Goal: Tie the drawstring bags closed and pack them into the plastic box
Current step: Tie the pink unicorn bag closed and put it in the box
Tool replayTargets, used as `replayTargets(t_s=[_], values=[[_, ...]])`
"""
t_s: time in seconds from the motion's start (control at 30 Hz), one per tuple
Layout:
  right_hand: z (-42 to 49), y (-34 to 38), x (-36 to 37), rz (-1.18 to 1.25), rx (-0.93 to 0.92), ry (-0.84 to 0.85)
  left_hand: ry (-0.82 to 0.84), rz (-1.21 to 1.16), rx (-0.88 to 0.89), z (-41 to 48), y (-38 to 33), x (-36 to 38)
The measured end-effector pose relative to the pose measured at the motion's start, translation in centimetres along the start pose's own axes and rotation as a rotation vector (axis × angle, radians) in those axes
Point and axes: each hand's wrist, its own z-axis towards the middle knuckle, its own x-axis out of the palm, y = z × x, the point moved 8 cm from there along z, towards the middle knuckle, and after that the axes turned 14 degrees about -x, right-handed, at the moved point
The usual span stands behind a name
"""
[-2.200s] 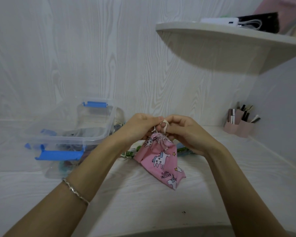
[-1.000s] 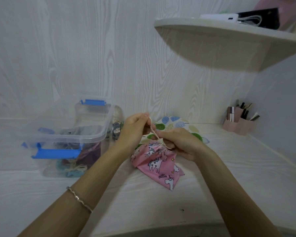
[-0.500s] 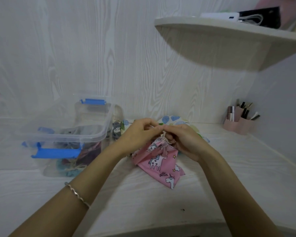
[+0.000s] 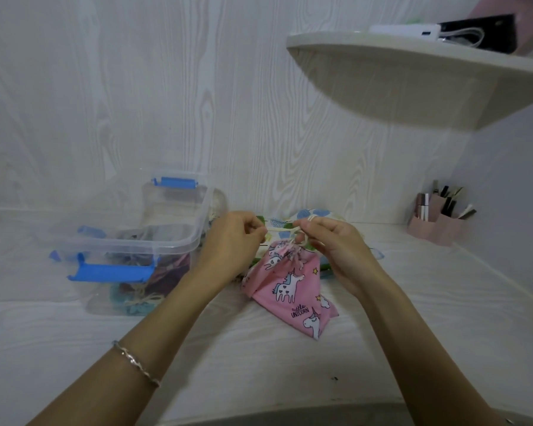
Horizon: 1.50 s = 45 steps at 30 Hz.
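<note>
A pale wood-grain table (image 4: 259, 364) runs along a wall of the same grain, with one rounded shelf (image 4: 413, 75) jutting out at upper right. One clear box (image 4: 179, 238) stands on the table at left, open at the top. It has a blue latch on its near end, another on its far end, and blurred blue pieces on its left side. Dark and teal cloth with tied string shows through its wall, but how many bags lie inside cannot be told. Two bags lie outside it. The pink bag (image 4: 290, 287), printed with unicorns, sits on the table just right of the box. Its long axis slants from the gathered neck, raised at the far left under the hands, down to a bottom corner pointing near and right. The second bag (image 4: 308, 214), white with green and blue leaves, lies flat behind the hands and is mostly hidden. The left hand (image 4: 231, 241) and right hand (image 4: 336, 244) are a little apart above the pink neck, fingers curled. Each pinches the cream cord (image 4: 279, 229), one strand of which is stretched level between them, with a loop over the right fingertips. One pink holder (image 4: 437, 222) of pens stands in the far right corner. One thin bracelet (image 4: 136, 362) circles the left wrist.
</note>
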Motion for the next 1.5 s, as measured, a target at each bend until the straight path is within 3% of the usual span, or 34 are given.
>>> replayTargets(t_s=[0.1,0.23,0.43,0.5,0.63,0.77,0.9,1.03,1.13,1.2,1.37,1.5], values=[[-0.1,0.2,0.5,0.021,-0.011,0.042,0.045,0.069,0.076,-0.4,-1.3,0.2],[-0.4,0.9,1.3,0.092,-0.016,0.099,0.415,-0.182,0.123,-1.3,-3.0,2.6],[-0.6,0.5,0.7,0.142,0.037,0.054,0.324,-0.161,0.066,-0.5,-1.6,1.9],[-0.7,0.9,0.5,0.028,-0.017,0.027,0.347,-0.142,0.048,-0.5,-1.4,2.3],[-0.8,2.5,0.6,-0.462,-0.254,-0.018,0.393,-0.113,0.051,-0.7,-1.4,3.0],[-1.0,3.1,1.0,-0.565,-0.327,0.012,0.405,-0.068,0.108,-1.0,-1.9,2.9],[-0.5,1.0,0.6,-0.375,-0.122,0.044,0.354,0.054,0.192,-1.3,-2.4,2.8],[-0.9,-2.7,2.0,0.362,0.263,0.026,0.309,0.079,0.244,-1.5,-2.9,2.7],[-1.1,-3.2,2.5,0.529,0.29,0.019,0.301,0.063,0.234,-1.4,-2.6,3.1],[-1.2,-3.1,2.1,0.44,0.214,-0.01,0.307,0.046,0.202,-1.4,-2.1,3.5],[-1.5,-0.3,-0.2,-0.15,-0.125,-0.158,0.347,-0.116,0.096,-1.1,-1.0,3.8],[-1.7,1.9,0.0,-0.443,-0.377,-0.115,0.377,-0.2,0.047,-1.2,-0.8,3.9]])
